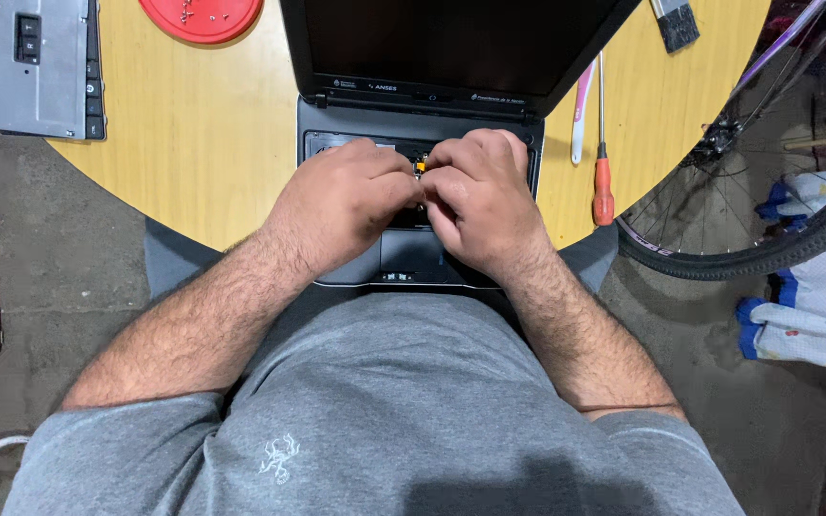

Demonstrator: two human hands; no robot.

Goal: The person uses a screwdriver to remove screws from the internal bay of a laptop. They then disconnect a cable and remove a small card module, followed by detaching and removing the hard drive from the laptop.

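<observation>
An open black laptop [413, 124] with its keyboard taken out sits at the near edge of a round wooden table [212, 143]. My left hand [341, 201] and my right hand [480, 196] rest side by side over the bare keyboard bay, fingers curled inward. Their fingertips meet around a small orange-yellow part [420, 167] in the bay. The hands hide most of that part and how it is gripped.
A detached keyboard [45, 67] lies face down at the table's far left. A red lid [201, 17] holds small screws. An orange-handled screwdriver [602, 182], a pink tool [581, 110] and a brush [674, 21] lie right of the laptop. A bicycle wheel [757, 229] stands at the right.
</observation>
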